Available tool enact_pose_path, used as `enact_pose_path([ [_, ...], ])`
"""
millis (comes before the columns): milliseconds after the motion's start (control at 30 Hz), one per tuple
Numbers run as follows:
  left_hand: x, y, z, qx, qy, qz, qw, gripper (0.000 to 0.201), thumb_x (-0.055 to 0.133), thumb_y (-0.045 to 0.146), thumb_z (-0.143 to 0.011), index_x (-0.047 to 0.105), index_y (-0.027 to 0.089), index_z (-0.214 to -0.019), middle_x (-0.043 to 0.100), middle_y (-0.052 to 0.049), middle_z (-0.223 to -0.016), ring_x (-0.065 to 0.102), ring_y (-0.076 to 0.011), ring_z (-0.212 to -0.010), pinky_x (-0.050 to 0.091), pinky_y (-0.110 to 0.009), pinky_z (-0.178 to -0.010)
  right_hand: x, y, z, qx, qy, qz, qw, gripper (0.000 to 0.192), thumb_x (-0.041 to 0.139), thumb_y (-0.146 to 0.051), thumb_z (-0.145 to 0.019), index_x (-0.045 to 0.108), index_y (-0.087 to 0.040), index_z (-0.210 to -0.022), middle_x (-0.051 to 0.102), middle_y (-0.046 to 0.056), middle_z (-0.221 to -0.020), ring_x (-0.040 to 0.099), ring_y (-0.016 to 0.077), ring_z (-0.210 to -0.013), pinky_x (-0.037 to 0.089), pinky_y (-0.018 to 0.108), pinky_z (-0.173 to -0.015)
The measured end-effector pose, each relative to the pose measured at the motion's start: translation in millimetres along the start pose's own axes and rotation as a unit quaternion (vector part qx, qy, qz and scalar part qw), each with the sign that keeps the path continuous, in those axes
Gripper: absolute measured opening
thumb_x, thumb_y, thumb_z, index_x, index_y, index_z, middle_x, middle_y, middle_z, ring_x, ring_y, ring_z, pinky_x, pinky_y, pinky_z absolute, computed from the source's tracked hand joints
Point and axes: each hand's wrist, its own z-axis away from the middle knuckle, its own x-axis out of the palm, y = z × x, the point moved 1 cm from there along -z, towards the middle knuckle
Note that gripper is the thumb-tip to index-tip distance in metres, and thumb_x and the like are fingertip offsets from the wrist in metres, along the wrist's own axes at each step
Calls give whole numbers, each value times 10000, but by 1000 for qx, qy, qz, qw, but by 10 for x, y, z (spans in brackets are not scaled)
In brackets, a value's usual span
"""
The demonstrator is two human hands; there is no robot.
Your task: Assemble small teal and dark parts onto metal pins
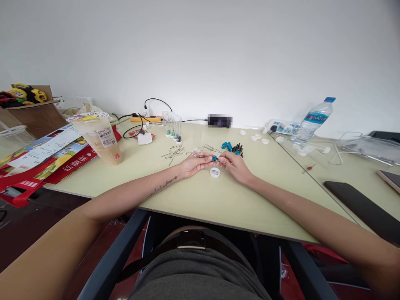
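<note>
Presently, in the head view, the left hand (197,164) pinches a small, shiny blue, metallic-looking piece (214,158); the right hand (233,166) has fingertips drawn narrow at its other end, their exact grip indeterminable. Good practice: hold the piece steady, apply light pressure, and stay near the round white plastic-looking cap (215,172).

The head view looks forward and down across the table (187,200).
</note>
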Motion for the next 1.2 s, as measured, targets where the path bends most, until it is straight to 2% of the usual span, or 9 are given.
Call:
enact_pose_path([
  [100,8,0,3,4,1,-4,1000,142,652,95,-701,655,81,-842,683,-76,-844,656,-134,-812,454,-302,-941,0,9,-4,0,-7,4,1000,341,355,-416,-907,526,-192,-714,564,0,-628,522,131,-597,375,271,-614],
  [200,-8,-10,-12,11,8,-3,1000,151,658,98,-695,655,82,-845,681,-72,-840,657,-134,-805,460,-300,-936,12,28,-1,0,11,-12,1000,241,453,-432,-862,519,-203,-828,557,-10,-650,510,132,-581,379,268,-586],
  [300,-26,-21,-21,12,13,-1,1000,164,676,105,-677,658,89,-839,681,-60,-821,659,-134,-787,471,-288,-917,15,30,5,1,30,-26,999,241,522,-438,-819,498,-209,-890,549,-18,-661,503,132,-572,381,264,-564],
  [500,-7,-21,-1,15,-5,-7,1000,187,695,128,-662,662,80,-840,682,-79,-848,657,-155,-818,468,-300,-919,-3,-5,11,0,-6,0,1000,336,378,-440,-891,517,-196,-706,548,-5,-609,505,131,-574,370,271,-580],
  [667,-11,-17,-7,11,20,-2,1000,180,697,104,-653,664,95,-829,683,-66,-817,655,-127,-782,464,-294,-915,10,2,14,9,32,-26,999,290,518,-493,-804,503,-211,-872,578,2,-692,504,144,-579,380,274,-552],
  [833,3,-16,7,14,-7,-12,1000,183,699,129,-659,662,89,-834,681,-78,-854,652,-135,-791,458,-312,-920,1,-11,12,7,-11,-4,1000,422,324,-496,-896,518,-194,-674,570,6,-608,512,136,-568,381,277,-591],
  [1000,12,-19,9,26,-3,-2,1000,174,694,124,-663,664,96,-832,682,-71,-854,654,-144,-814,454,-309,-928,-14,-33,12,5,-2,-12,1000,431,289,-470,-916,511,-191,-673,574,7,-619,523,133,-577,384,276,-611],
  [1100,-9,-29,-16,33,5,0,999,176,682,119,-675,664,89,-847,679,-67,-844,652,-133,-809,453,-293,-930,-4,-27,12,4,6,-1,1000,333,374,-467,-888,513,-198,-750,548,-7,-619,501,130,-566,372,266,-576],
  [1200,-35,-41,-39,36,14,0,999,172,673,113,-684,661,86,-854,677,-64,-841,645,-114,-802,453,-281,-930,8,-10,10,0,29,-17,999,259,470,-462,-842,493,-210,-898,572,3,-717,507,137,-592,384,269,-566],
])
